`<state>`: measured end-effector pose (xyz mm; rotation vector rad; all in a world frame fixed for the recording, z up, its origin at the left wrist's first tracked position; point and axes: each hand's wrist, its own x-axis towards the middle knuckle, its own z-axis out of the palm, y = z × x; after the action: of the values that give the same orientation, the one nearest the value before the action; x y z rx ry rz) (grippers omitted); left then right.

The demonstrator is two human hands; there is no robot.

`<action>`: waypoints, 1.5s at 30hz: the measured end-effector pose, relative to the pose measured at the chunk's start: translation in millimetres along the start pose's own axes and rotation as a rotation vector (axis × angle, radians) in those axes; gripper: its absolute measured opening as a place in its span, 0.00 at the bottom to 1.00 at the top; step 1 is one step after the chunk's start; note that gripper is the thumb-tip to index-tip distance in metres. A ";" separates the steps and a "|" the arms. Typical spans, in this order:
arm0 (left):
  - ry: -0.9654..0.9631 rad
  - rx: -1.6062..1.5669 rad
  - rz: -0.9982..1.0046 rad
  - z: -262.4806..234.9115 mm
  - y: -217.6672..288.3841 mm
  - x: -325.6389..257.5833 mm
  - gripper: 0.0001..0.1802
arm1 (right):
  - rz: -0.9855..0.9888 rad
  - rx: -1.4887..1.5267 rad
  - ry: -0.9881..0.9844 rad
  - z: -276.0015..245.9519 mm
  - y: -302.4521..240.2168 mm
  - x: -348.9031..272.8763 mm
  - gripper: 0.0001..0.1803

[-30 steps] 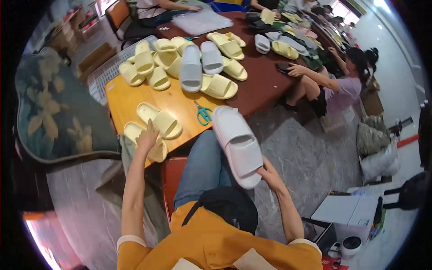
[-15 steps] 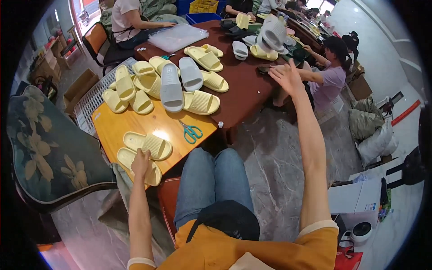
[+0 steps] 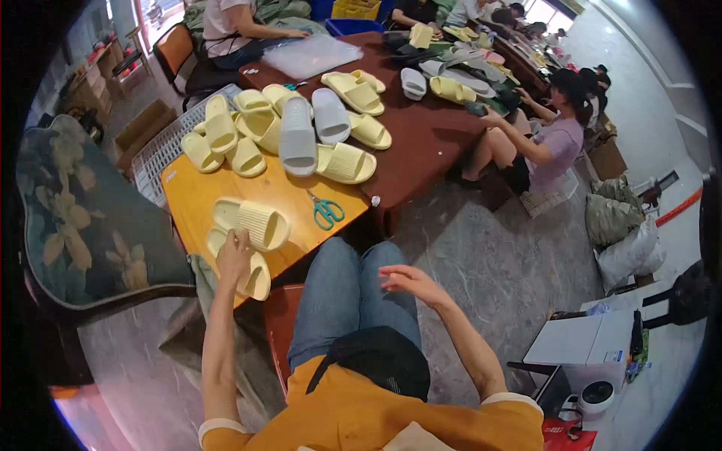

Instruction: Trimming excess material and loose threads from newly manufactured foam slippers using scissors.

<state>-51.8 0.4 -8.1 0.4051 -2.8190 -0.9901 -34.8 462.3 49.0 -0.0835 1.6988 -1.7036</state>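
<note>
My left hand [image 3: 235, 254] is closed on a pair of pale yellow slippers at the near-left corner of the wooden table. One yellow slipper [image 3: 252, 224] lies beyond my fingers, slightly tilted; the nearer yellow slipper [image 3: 256, 279] is partly covered by the hand. My right hand [image 3: 410, 284] hovers over my lap, fingers apart, with nothing in it. Teal-handled scissors [image 3: 328, 213] rest on the table right of the pair. Behind them is a group of yellow slippers [image 3: 346, 163] with two grey slippers [image 3: 298, 139] among them.
A brown-covered table [image 3: 421, 143] adjoins the wooden table [image 3: 293, 233]. It bears a clear plastic stack [image 3: 312, 56] and a far heap of grey and yellow slippers [image 3: 453, 90]. A person in lilac [image 3: 556, 143] sits at its right. A floral chair [image 3: 90, 218] stands left.
My right hand has drawn back from its reach toward the brown table to above my lap. Grey slippers seen raised over the far heap now lie lower. My left hand stays on the yellow pair.
</note>
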 end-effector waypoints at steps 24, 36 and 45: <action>-0.237 0.244 0.676 116.5 125.3 -98.0 0.29 | -0.591 -0.980 0.437 35.6 24.4 136.9 0.08; -0.280 0.235 0.589 109.1 136.3 -100.2 0.31 | -0.703 -1.574 0.359 31.6 43.7 168.1 0.04; -0.255 0.266 0.575 110.5 135.3 -101.8 0.30 | -0.614 -1.555 0.381 34.6 41.8 178.8 0.04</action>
<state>-5.4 197.2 -12.0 -0.5265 -3.0064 -0.5786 -131.3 345.8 -60.7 -1.1052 3.0921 -0.2757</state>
